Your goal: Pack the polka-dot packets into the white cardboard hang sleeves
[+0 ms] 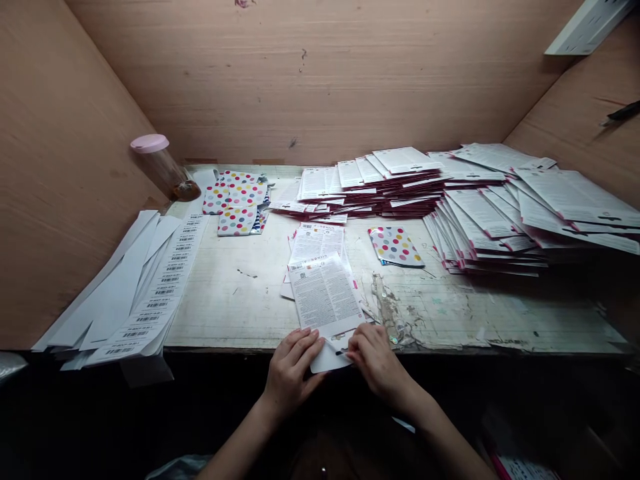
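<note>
Bottom centre — the left hand (296, 365) and right hand (376, 357) pinch a white printed card's (327, 300) lower edges.

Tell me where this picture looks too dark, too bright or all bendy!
In the head view, light washes over the middle of the table, but below its front edge it's nearly black; shadow also falls beside the right-hand card stack; the pink-lidded bottle leans, perhaps from wide-lens stretch; the printed card has words too small to read.

Worn white tabletop (225, 300): printed envelopes (470, 213), dotted packets (240, 193), barcode sheets (160, 293), lidded bottle (165, 167).
</note>
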The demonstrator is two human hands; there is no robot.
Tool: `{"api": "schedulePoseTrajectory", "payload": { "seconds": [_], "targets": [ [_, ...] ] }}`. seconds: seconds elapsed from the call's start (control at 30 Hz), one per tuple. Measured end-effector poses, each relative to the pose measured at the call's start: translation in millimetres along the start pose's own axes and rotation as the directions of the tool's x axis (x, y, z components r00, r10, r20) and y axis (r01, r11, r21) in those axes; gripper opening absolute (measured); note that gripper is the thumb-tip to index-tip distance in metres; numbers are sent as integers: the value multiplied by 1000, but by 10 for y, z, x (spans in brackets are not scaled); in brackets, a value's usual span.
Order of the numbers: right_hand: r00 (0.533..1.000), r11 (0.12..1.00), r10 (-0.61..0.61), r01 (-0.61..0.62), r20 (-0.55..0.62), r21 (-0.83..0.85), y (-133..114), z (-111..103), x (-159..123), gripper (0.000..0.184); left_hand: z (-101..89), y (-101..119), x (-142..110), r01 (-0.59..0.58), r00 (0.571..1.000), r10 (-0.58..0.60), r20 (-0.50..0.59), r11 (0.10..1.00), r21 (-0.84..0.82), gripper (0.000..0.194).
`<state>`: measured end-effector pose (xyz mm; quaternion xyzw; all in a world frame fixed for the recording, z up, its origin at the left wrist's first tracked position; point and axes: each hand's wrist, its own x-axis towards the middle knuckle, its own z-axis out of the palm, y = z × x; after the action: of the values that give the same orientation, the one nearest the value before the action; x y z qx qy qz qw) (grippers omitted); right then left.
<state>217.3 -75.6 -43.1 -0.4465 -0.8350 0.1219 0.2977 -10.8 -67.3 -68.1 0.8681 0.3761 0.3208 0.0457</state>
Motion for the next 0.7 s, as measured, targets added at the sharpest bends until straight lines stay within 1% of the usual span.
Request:
{"api": "schedulePoseTrajectory", "payload": {
  "seconds": [0.07, 0.1, 0.17, 0.23, 0.27, 0.33, 0.37, 0.4, 0.43, 0.47, 0.5, 0.57, 0.6, 0.67, 0.7],
  "targets": [
    [993, 999, -35, 33, 111, 17, -139, -151, -116, 10, -3, 9, 11, 1, 1000, -1, -3, 1000, -6, 55],
    [987, 1000, -30, 29, 157, 8, -195, -230, -167, 9, -9, 17, 19, -5, 1000, 5, -9, 1000, -7, 55],
    [975, 999, 35, -32, 219, -16, -258, -370, -229, 10, -32, 39, 38, -25, 999, 25, -26, 1000, -6, 51],
    [967, 995, 100, -101, 234, -8, -242, -445, -223, 12, -67, 62, 61, -41, 998, 40, -41, 999, -11, 41],
    [969, 995, 97, -102, 229, 8, -207, -445, -195, 19, -85, 72, 75, -41, 998, 40, -41, 999, -22, 37],
    [983, 999, 27, -32, 181, 28, -101, -368, -103, 32, -114, 87, 106, -20, 999, 18, -30, 998, -58, 29],
    [991, 999, -14, 10, 133, 30, -41, -301, -48, 31, -121, 92, 125, 13, 1000, -15, -20, 997, -77, 24],
    [996, 999, -33, 30, 87, 35, 15, -225, 9, 26, -122, 96, 147, 61, 998, -62, -11, 994, -91, 18],
    [999, 998, -23, 21, 41, 51, 65, -148, 65, 21, -118, 100, 171, 118, 993, -119, -6, 988, -96, 12],
    [1000, 997, 18, -17, -2, 81, 104, -78, 116, 18, -109, 104, 198, 179, 984, -180, -7, 979, -93, 9],
    [996, 990, 76, -70, -39, 121, 133, -19, 160, 16, -96, 107, 226, 238, 971, -240, -17, 968, -83, 9],
    [977, 970, 190, -171, -100, 172, 160, 58, 219, 10, -70, 114, 283, 359, 930, -360, -70, 933, -27, 10],
    [965, 967, 221, -197, -140, 163, 161, 79, 233, 9, -60, 114, 311, 428, 900, -425, -94, 904, 14, 19],
    [953, 977, 214, -204, -214, 66, 135, 102, 229, 11, -52, 109, 363, 565, 825, -555, -111, 819, 104, 37],
    [955, 982, 184, -191, -232, -8, 107, 109, 216, 13, -55, 104, 390, 617, 787, -610, -97, 774, 142, 40]
  ]
}}
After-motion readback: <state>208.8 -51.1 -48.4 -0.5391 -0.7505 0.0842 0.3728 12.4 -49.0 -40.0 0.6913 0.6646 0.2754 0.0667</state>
